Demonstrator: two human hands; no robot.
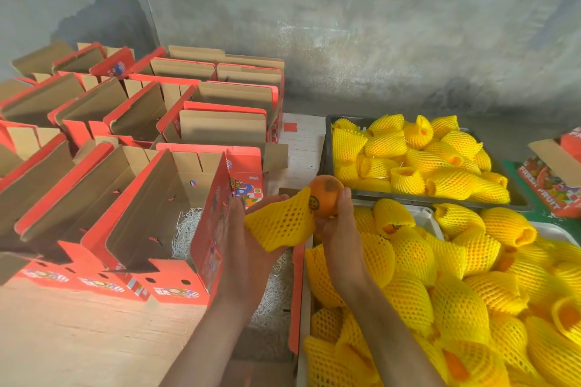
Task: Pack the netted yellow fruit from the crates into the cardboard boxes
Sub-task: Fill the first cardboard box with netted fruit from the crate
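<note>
- My right hand (338, 223) grips the orange fruit (325, 199); my left hand (248, 229) holds its yellow net (281, 225), half off.
- I should slide the net fully over before packing, I judge.
- The open box (292, 308) lies just below; the near crate (440, 292) is at right.

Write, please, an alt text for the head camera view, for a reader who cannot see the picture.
A person's right hand holds an orange fruit half out of its yellow foam net, which the left hand grips. The hands are above an open red cardboard box lined with shredded paper; crates of netted fruit lie to the right and empty boxes to the left.
</note>
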